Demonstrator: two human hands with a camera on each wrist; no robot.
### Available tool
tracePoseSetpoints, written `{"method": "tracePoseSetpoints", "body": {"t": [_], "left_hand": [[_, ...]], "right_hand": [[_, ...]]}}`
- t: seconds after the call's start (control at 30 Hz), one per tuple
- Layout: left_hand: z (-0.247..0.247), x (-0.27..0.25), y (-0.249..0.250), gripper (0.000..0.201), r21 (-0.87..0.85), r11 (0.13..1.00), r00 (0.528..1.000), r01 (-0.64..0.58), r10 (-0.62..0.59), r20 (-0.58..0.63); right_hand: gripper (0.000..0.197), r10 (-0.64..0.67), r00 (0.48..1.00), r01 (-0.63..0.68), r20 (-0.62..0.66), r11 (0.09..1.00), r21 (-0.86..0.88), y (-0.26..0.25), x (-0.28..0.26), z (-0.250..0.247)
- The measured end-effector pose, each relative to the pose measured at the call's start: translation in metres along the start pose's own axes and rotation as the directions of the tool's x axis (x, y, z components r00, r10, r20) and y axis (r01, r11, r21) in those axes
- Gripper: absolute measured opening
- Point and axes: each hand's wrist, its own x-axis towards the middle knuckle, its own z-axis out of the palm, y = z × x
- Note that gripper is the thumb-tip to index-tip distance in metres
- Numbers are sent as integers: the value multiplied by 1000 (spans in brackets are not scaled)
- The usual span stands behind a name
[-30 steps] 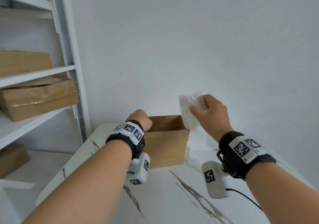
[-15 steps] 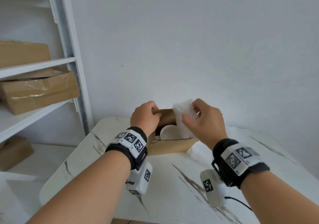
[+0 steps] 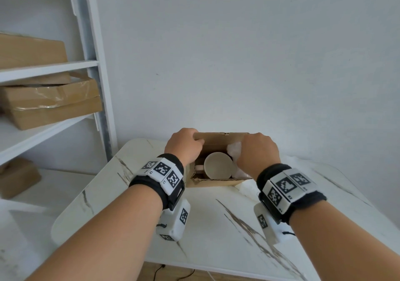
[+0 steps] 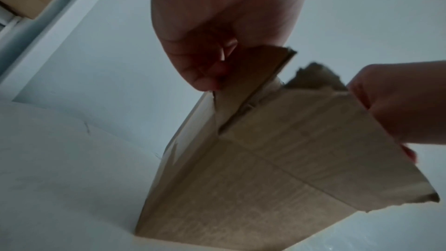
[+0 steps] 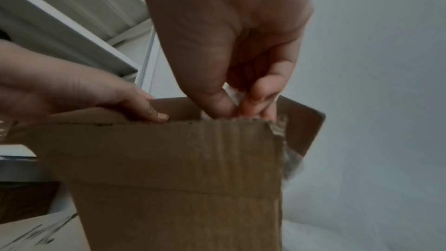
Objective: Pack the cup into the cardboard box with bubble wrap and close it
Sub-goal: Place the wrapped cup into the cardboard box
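— On the bench, near the wall, the cardboard box stands open, and the cup lies on its side inside it, mouth toward us. Where does the padding go?

— Down the right side. The right hand has its fingers curled, pinching the bubble wrap and pushing it into the gap between cup and box wall.

— And the left hand?

— It pinches a flap at the left end, thumb against the cardboard, steadying the box. I judge that worth keeping firm while the wrap is pressed low, so the box does not slide.

— Enough padding?

— Hard to tell; the cup's left side, by its handle, looks bare. I would fill that before folding any flap. More wrap lies on the bench just beside the box.
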Motion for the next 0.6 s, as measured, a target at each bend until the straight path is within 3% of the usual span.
{"method": "tracePoseSetpoints", "body": {"t": [0.03,0.13,0.33,0.47,0.6], "left_hand": [[0,0,0,17,3,1000,1000,-5,5,2],[-2,-2,0,15,6,1000,999,-28,28,15],[-7,-6,-1,14,-3,998,997,-61,61,45],[-6,-7,-1,17,-13,998,998,-56,57,42],[-6,-6,0,15,-12,999,998,-49,49,35]], "right_hand": [[30,-9,1000,9,3,1000,-6,-3,2,1],[16,-45,999,46,24,998,-47,-12,4,7],[21,-5,995,8,101,999,-32,-14,10,13],[9,-24,983,35,182,998,-59,-12,13,18],[15,-47,976,59,211,997,-50,-13,15,23]]}}
